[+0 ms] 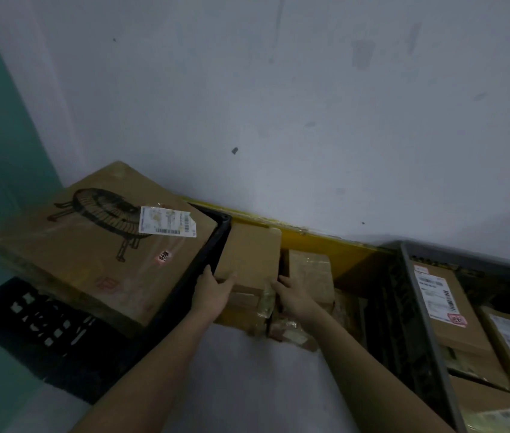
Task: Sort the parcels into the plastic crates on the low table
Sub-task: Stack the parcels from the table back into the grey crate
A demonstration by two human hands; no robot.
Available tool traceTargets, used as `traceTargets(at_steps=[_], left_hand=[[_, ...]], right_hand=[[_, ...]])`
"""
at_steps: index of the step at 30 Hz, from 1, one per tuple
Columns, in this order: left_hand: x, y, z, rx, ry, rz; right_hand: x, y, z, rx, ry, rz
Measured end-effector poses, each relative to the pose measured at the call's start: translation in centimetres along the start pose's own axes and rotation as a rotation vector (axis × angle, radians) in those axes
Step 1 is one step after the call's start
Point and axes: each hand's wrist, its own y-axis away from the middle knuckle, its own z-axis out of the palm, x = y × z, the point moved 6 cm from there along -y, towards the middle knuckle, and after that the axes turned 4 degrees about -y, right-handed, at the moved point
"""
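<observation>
A plain brown cardboard parcel (249, 256) stands in the middle, between a black plastic crate (216, 242) on the left and a grey crate (419, 310) on the right. My left hand (214, 289) grips the parcel's left edge and my right hand (294, 295) grips its right edge. A smaller taped parcel (310, 270) lies just right of it, touching my right hand. A large carton (97, 245) printed with a round grill and bearing a white label fills the black crate.
The grey crate holds several labelled parcels (447, 310). A yellow strip (325, 242) runs along the foot of the white wall behind. More taped parcels (291, 329) lie under my right wrist. A teal wall stands at the far left.
</observation>
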Motion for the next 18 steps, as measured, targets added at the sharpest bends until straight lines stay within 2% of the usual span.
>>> traceTargets(at_steps=[3,7,13,18], left_hand=[[-0.4,-0.4,0.2,-0.004,0.053,0.020],[-0.7,-0.2,0.1,0.021,0.156,0.042],[-0.6,1.0,-0.3,0.011,0.316,0.019],[-0.2,2.6,-0.5,0.069,0.448,0.025]], right_hand=[[2.3,-2.4,0.5,0.016,-0.093,0.002],[0.2,0.2,1.0,0.053,-0.107,-0.016],[-0.3,2.6,1.3,0.049,-0.267,-0.064],[-0.7,5.4,0.4,0.101,-0.337,-0.119]])
